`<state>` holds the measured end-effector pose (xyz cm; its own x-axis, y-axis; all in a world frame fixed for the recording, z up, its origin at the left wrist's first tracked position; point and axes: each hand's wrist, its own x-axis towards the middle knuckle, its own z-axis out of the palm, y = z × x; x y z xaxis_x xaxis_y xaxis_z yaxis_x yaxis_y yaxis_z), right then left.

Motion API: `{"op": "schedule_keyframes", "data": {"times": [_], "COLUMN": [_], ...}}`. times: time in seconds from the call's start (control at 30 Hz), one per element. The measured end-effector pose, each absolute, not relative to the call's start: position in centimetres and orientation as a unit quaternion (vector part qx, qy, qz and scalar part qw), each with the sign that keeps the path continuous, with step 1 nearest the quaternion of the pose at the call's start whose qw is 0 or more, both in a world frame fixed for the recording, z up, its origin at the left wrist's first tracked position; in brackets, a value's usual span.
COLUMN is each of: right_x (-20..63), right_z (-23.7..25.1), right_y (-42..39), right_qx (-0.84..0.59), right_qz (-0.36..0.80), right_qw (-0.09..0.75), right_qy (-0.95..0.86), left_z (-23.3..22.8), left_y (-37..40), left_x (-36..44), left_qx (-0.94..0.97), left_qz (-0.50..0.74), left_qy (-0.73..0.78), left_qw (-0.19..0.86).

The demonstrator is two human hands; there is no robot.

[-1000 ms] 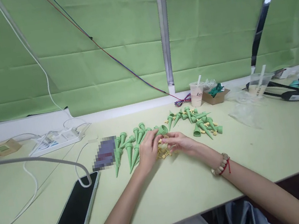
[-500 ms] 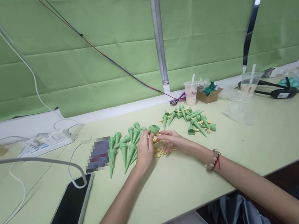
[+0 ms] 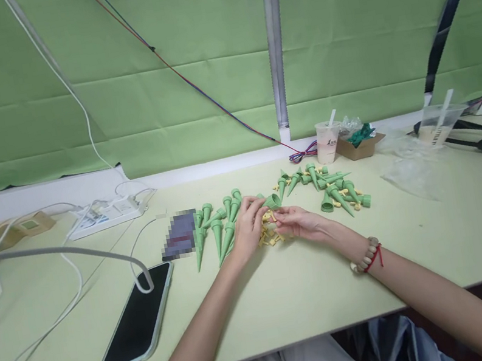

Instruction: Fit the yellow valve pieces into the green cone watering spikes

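Observation:
My left hand (image 3: pixel 249 226) is closed around a green plastic spike (image 3: pixel 273 201), its wide round end toward the right. Close beside it, my right hand (image 3: pixel 300 223) pinches a small yellow plastic piece (image 3: pixel 271 217) just below that wide end. Under both hands lies a loose pile of yellow pieces (image 3: pixel 271 238). Left of my left hand, several green cone-shaped spikes (image 3: pixel 217 234) lie with their pointed ends mostly toward me. Beyond my right hand is another cluster of green spikes (image 3: pixel 337 196), with yellow pieces among them.
A phone (image 3: pixel 137 321) on a cable lies at the left, near a blurred dark item (image 3: pixel 180 235) and a white power strip (image 3: pixel 106 216). At the back stand a drink cup (image 3: pixel 327 142) and a small cardboard box (image 3: pixel 359 148). A plastic bag (image 3: pixel 410 173) and another cup (image 3: pixel 438 126) are at the right.
The view has turned left, so everything sits further right in the picture. My right hand's fingers, spread before, have come together on a yellow piece. My left hand still holds the green spike.

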<state>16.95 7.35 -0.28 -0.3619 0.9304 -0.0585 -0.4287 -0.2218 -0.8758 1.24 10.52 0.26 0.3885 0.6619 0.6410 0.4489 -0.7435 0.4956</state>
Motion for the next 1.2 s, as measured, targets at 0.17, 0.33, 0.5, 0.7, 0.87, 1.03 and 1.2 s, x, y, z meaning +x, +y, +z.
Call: {"op": "schedule_keyframes", "data": {"times": [0.17, 0.33, 0.5, 0.7, 0.87, 1.03, 1.2], "right_x": [16.7, 16.1, 16.1, 16.8, 16.9, 16.9, 16.4], "right_z": [-1.0, -0.9, -0.1, 0.4, 0.3, 0.0, -0.4], "right_y": [8.0, 7.6, 7.3, 7.2, 7.0, 6.9, 7.0], "right_qx": [-0.428, -0.43, -0.392, -0.304, -0.275, -0.296, -0.402], "right_qz": [0.474, 0.431, 0.636, 0.756, 0.756, 0.715, 0.524], "right_qw": [0.57, 0.59, 0.507, 0.449, 0.47, 0.478, 0.562], "right_qy": [-0.516, -0.531, -0.43, -0.367, -0.362, -0.414, -0.498], "left_z": [-0.3, -0.6, -0.6, -0.5, -0.4, -0.5, -1.1], "left_y": [10.5, 10.7, 10.9, 10.3, 9.9, 9.9, 9.9], "left_x": [1.4, 1.6, 1.6, 1.6, 1.8, 1.8, 1.9], "left_qx": [0.816, 0.809, 0.79, 0.782, 0.78, 0.78, 0.795], "left_qz": [0.416, 0.433, 0.471, 0.479, 0.478, 0.465, 0.432], "left_qy": [0.388, 0.383, 0.375, 0.371, 0.363, 0.368, 0.38], "left_qw": [0.103, 0.103, 0.115, 0.148, 0.177, 0.2, 0.194]}}
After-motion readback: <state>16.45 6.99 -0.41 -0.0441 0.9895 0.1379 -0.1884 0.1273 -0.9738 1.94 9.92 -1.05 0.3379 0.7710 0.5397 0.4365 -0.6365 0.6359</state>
